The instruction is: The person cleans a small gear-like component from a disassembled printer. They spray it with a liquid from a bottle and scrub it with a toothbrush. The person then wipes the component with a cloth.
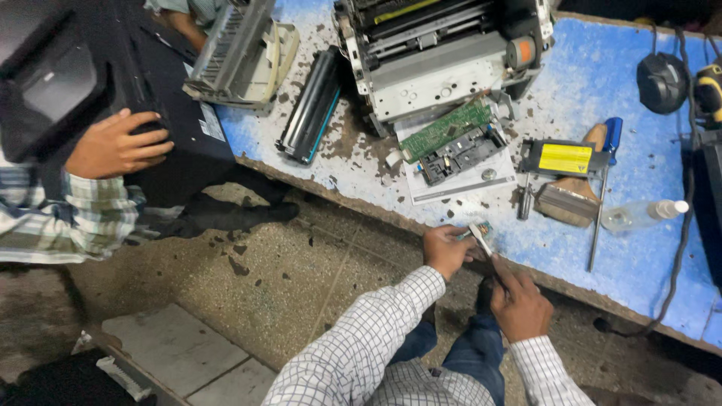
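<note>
Fingers of the left hand point(445, 250) are closed on a small green circuit board point(482, 228), holding it just above the near edge of the blue table point(602, 75). The right hand point(519, 304) is closed on a thin white tool point(480, 238), whose tip rests against the small board. Both forearms wear checked white sleeves point(376, 338).

Just beyond the hands, on the table, lie a wooden-handled brush point(573, 194), a blue-handled screwdriver point(604, 188) and a black module with a yellow label point(564, 158). A clear plastic bottle point(643, 214) lies on its side to the right of the screwdriver.

Farther back, a larger green circuit board point(445, 129) rests beside a black connector block point(460, 154) on a sheet of paper. Behind them stands an opened printer chassis point(444, 56), with a black toner cartridge point(310, 105) lying to its left.

At the left edge, another person's hand point(116, 144) grips a black printer housing point(143, 75); that person wears a plaid sleeve point(68, 218).
</note>
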